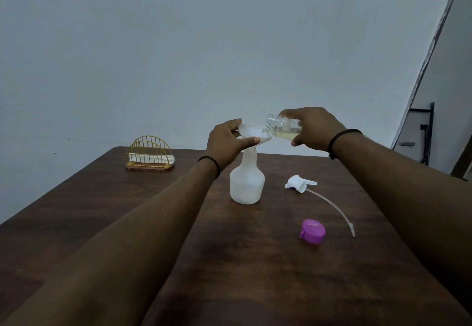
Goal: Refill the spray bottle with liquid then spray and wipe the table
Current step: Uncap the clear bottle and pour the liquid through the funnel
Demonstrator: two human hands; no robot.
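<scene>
We steady the frosted white plastic spray bottle (247, 185) on the dark wooden table (102, 210), directly below our left hand (224, 144), which pinches the white funnel (254, 134). Our right hand (314, 129) clamps the clear, tipped refill bottle (282, 128). Light, likely tippy; hold its neck.

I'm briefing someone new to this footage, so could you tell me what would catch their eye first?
At mid-table, the right hand tips a small clear bottle of yellowish liquid into a white funnel, steadied by the left hand, atop a white translucent spray bottle. Nearer right lie a purple plastic cap and the white trigger sprayer head.
</scene>
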